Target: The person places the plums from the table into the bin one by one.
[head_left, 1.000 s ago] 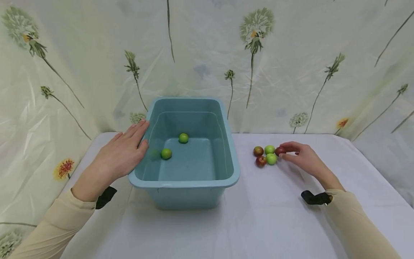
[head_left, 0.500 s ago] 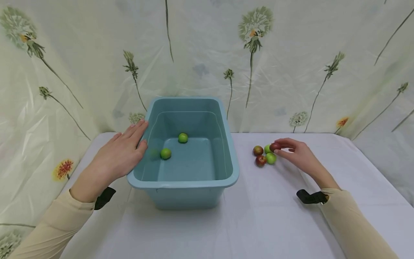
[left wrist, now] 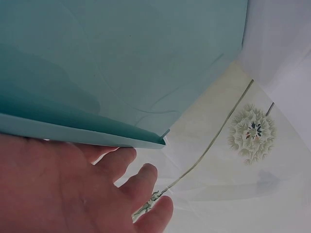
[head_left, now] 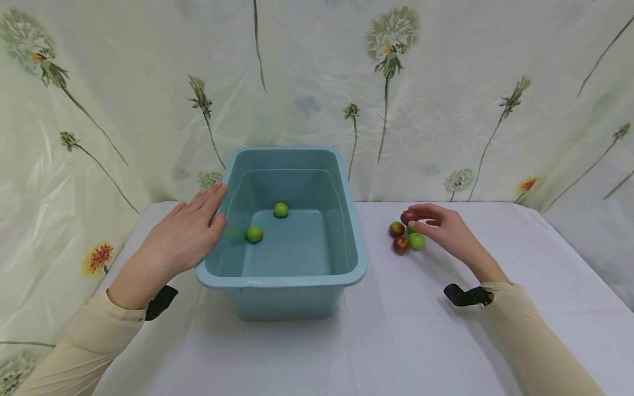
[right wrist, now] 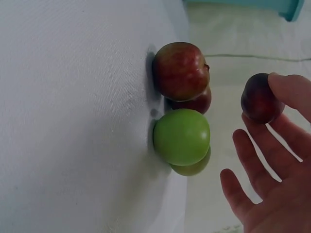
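Observation:
A small dark red apple [right wrist: 262,98] is pinched between thumb and fingertips of my right hand [head_left: 442,230], raised off the table. Below it sits a cluster: a red apple [head_left: 400,245], a red-green apple [head_left: 397,229], a green apple [head_left: 416,241] and another green apple [right wrist: 192,167], partly hidden. My left hand [head_left: 190,234] rests with straight fingers on the left rim of a blue plastic tub [head_left: 282,281]. From the left wrist view, its fingers [left wrist: 141,182] lie under the tub's lip. Inside the tub are two green apples, one nearer [head_left: 255,234], one farther [head_left: 280,209].
A white cloth covers the table [head_left: 396,330]. Behind it hangs a pale curtain [head_left: 307,71] printed with dandelions. The tub's tall right wall [head_left: 353,231] stands between the apple cluster and the tub's inside.
My right hand has lifted the dark red apple from the cluster's right side and carried it up and left over the other apples. The left hand stays on the rim.

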The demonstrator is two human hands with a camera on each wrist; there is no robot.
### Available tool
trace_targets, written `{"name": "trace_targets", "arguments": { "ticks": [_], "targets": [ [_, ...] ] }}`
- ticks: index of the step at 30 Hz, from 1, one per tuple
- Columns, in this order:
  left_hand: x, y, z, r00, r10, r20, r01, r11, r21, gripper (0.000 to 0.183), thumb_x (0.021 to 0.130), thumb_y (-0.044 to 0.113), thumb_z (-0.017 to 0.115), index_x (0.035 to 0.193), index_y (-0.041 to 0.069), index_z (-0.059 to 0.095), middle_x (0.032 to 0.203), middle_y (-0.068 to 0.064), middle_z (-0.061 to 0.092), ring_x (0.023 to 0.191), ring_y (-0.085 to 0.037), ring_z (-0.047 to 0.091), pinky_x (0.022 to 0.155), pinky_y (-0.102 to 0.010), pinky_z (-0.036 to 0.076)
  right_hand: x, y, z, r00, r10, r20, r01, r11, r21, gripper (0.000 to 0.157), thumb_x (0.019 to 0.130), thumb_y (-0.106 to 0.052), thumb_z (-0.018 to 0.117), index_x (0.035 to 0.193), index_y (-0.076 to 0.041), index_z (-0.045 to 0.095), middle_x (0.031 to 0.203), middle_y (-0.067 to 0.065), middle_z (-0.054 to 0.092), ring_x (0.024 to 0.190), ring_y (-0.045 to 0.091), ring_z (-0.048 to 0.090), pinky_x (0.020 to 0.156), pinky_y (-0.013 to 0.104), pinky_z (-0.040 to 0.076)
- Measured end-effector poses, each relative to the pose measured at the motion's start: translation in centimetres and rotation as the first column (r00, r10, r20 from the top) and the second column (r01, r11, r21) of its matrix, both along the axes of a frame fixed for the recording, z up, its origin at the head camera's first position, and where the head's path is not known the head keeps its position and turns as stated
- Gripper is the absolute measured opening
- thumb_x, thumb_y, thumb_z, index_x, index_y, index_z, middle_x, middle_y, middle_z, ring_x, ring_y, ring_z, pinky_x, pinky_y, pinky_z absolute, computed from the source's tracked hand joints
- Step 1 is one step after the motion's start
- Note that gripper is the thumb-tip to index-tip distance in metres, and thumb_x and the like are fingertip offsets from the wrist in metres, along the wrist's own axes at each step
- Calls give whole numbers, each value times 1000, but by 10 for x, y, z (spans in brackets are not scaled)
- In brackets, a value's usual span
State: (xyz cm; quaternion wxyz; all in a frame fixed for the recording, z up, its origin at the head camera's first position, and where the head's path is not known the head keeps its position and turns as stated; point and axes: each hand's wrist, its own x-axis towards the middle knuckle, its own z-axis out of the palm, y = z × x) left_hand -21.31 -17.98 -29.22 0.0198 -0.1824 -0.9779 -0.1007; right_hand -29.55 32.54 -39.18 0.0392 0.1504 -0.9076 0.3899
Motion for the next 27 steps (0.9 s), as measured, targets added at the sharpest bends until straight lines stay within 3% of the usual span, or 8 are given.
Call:
{"name": "trace_targets", "arguments": {
  "ticks": [8,18,23,27],
  "targets": [
    [0,0,2,999,32,40,-33,999,30,58,107,30,24,158,5,13,163,-13,11,148,-37,11,114,-61,12,5,-12,7,1000,-10,9,10,998,-59,43,98,-31,63,135,-11,58,124,9,65,115,28,59,88,13,46],
    [-1,1,3,996,48,74,-52,997,52,59,106,32,23,159,9,12,164,-10,9,149,-35,9,115,-60,10,6,-31,16,999,-51,-18,47,988,-150,44,96,-36,65,134,-17,59,125,4,64,114,21,60,86,14,48],
    [-1,1,3,997,39,62,-42,998,44,58,106,31,24,158,7,13,164,-11,10,148,-37,10,114,-60,11,20,-51,37,998,-57,-12,53,980,-192,43,97,-30,64,135,-11,58,127,9,62,116,25,59,86,15,49],
    [0,1,2,999,27,42,-28,999,29,58,106,28,25,158,5,14,163,-13,12,148,-38,12,114,-61,14,19,-54,38,999,-39,-30,31,972,-232,43,97,-30,65,134,-12,59,126,8,63,114,23,61,87,18,50]
  ]
}}
